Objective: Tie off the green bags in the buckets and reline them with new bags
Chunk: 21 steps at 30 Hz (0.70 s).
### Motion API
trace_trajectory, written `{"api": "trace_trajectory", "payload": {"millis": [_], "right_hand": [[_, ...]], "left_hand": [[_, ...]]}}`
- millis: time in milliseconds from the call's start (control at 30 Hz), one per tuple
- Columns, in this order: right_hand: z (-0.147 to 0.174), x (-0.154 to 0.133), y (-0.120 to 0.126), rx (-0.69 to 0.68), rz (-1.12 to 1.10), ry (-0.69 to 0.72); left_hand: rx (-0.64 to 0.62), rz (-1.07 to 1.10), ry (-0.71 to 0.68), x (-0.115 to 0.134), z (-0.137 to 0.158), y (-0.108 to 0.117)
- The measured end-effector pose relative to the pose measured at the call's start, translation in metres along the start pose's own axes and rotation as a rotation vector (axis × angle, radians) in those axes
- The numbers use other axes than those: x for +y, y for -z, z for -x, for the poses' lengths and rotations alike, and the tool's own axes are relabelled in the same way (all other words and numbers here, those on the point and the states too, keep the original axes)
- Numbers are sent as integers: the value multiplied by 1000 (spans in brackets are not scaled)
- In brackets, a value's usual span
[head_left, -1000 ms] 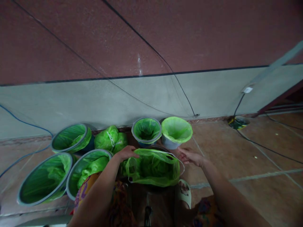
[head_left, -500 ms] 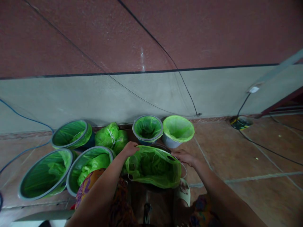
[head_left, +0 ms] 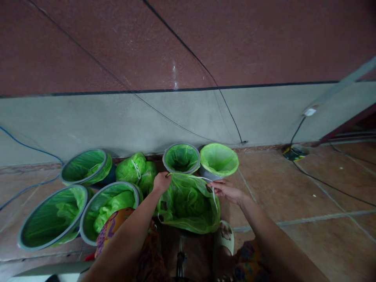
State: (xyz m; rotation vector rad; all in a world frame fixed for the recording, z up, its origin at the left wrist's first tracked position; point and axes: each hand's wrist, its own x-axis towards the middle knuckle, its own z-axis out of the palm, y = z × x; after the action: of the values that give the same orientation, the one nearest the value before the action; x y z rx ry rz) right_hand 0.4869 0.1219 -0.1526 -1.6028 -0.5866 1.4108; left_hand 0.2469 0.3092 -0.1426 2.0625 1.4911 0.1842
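Observation:
A green translucent drawstring bag (head_left: 190,223) stands between my feet with its mouth held wide. More bunched green material shows inside it. My left hand (head_left: 162,183) is closed on the back left of the rim. At the back right, my right hand (head_left: 225,190) pinches the edge of the bag, and a white cord (head_left: 214,197) hangs in a loop by its fingers. What the bag rests in or on is mostly hidden.
Three grey-rimmed buckets with green liners stand at left, one of them a near bucket (head_left: 53,215). Tied green bags (head_left: 136,168) lie beside them. Behind my hands are a grey bucket (head_left: 181,158) and a pale green-lined bucket (head_left: 219,158). Cables cross the wall and the tiled floor (head_left: 293,184).
The bag's back rim has risen slightly. My right hand has moved a little up and left, and the white cord now stands out in a loop beside its fingers.

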Motion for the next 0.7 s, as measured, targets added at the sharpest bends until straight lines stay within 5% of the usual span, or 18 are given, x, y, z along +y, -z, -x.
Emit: {"api": "trace_trajectory", "payload": {"millis": [333,500,700], "right_hand": [[-18,30,-9,-45,492,112],[-18,21,-1,150,653,170],[2,-10,4,558,976,3]], "left_hand": [[-27,31,-25,7,-1,-4],[-68,39,-23,3,-2,-5],[-292,105,-52,-10,9,-3]]}}
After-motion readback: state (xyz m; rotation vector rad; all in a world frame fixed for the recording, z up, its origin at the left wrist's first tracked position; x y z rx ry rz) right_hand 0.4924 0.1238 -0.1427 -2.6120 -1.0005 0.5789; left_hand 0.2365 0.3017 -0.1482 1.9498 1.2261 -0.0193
